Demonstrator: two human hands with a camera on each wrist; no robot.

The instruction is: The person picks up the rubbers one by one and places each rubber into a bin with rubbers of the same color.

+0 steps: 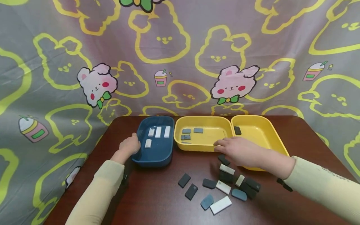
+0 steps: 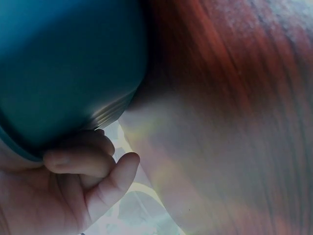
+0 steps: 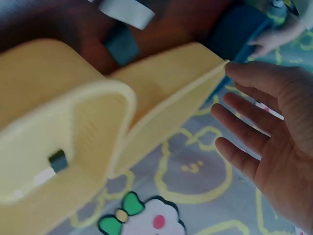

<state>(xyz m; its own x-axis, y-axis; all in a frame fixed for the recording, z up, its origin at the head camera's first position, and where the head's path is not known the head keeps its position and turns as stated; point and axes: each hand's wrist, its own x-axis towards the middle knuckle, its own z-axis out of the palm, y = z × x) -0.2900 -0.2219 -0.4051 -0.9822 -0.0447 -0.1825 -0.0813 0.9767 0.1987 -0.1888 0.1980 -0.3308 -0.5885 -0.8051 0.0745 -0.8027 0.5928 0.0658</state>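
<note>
At the left rim of the blue tub point(image 1: 153, 163), my left hand point(image 1: 129, 146) grips its wall; the left wrist view shows bent fingers point(image 2: 80, 161) against the tub's outer side. White erasers point(image 1: 158, 132) lie in this tub. My right hand point(image 1: 239, 151) hovers over the near edges of the two yellow tubs, fingers loosely extended and holding nothing. Blue-grey erasers point(image 1: 198, 130) lie in the middle yellow tub point(image 1: 213, 136). One black eraser point(image 1: 237, 130) sits in the right yellow tub point(image 1: 261, 131). Below my right hand is another black eraser point(image 1: 223, 160), on the table.
A loose pile of black, white and blue-grey erasers, including a long white eraser point(image 1: 221, 205), spreads over the dark wooden table point(image 1: 152, 197) in front of the yellow tubs. Some lie stacked. A patterned curtain point(image 1: 180, 68) hangs behind and at the sides.
</note>
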